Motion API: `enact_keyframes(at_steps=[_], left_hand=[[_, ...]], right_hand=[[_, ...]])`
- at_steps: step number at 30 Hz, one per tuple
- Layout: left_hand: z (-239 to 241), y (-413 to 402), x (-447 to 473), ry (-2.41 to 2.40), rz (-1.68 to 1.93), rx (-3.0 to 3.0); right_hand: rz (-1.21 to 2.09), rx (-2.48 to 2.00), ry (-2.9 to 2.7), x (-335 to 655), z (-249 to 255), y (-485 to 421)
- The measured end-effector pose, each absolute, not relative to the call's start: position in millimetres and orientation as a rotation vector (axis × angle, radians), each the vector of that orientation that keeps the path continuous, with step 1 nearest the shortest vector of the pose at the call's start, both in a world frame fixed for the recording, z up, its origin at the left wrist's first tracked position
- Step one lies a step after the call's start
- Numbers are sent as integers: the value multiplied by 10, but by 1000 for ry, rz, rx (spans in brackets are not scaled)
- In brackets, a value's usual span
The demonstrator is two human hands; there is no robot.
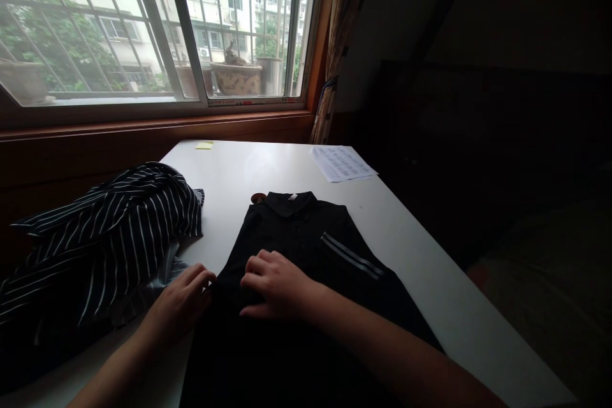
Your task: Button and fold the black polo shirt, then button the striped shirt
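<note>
A black polo shirt (306, 338) lies spread on the white table, its collar towards the window. Two grey stripes run across its right side. My left hand (184, 299) pinches the left edge of the shirt between thumb and fingers. Over the shirt's middle, my right hand (277, 284) has bent fingers with the thumb held apart, and nothing shows in its grasp. A small round brown object (259, 198) sits beside the collar, partly covered by it.
A heap of black-and-white striped clothing (129, 229) covers the table's left side. Printed sheets (342, 163) lie at the far right corner of the white table (258, 159), and a yellow sticky note (204, 145) near its back edge. Behind stand a window and curtain (337, 44).
</note>
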State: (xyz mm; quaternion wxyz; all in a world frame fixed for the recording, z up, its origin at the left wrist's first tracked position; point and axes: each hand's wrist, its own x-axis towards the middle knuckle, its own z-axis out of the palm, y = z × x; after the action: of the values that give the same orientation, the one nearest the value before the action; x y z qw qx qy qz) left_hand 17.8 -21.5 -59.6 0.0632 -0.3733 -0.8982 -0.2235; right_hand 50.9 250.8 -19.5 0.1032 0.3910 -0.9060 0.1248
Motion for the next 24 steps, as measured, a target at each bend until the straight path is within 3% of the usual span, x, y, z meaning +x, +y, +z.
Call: enact_keyframes(at_steps=[6,15,19,24], left_hand=[[-516,-207,191,-2775,-646,-1048],[-544,-231,168,-2778,-686,-990],[-616,-261,172,-2648,-669,-1069],[-586,-214,226,-2494,-536,-1342]], right_hand=[[157,1167,-2615,640,-316,2266],[192,1350,-2432,564,-206,2307],[434,1226,-2502,412,-257,2420],[974,518,-2639,-154,-297,2668]])
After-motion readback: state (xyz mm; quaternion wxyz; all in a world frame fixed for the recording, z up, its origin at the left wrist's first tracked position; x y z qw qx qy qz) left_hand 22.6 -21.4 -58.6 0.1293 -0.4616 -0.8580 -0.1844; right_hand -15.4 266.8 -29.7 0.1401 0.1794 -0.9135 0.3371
